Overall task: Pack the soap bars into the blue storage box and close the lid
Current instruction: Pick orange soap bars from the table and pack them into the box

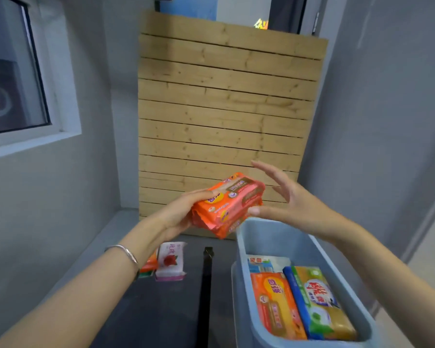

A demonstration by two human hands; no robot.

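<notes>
The blue storage box [239, 249] stands open on the dark table [146, 312], and everything else is placed from it. Inside the box, an orange-wrapped soap bar [274, 305] lies flat along its left wall, with yellow characters on the wrapper that are too blurred to read. Just beside it, toward the box's right wall, lies a blue, green and yellow soap bar [317, 302] bearing large red characters on a white patch, also not legible. Beyond these two, toward the far end of the box, a white and blue packet [264, 263] shows partly, its small print unreadable. No lid is on the box. Just above the box's far left corner, the left hand [178, 217] grips an orange soap pack [230, 202], fingers wrapped around its left end; the pack seems to be several bars stacked together, with a yellow logo and a brown label strip whose writing cannot be made out. The right hand [289, 199] hovers above the box's far rim with fingers spread wide, its thumb touching the pack's right end. To the left of the box, on the table, a pink and white soap bar [170, 264] shows a red rose and pink characters; another orange bar [150, 267] lies just beyond it, mostly hidden behind the left wrist, which wears a silver bracelet [126, 253].
</notes>
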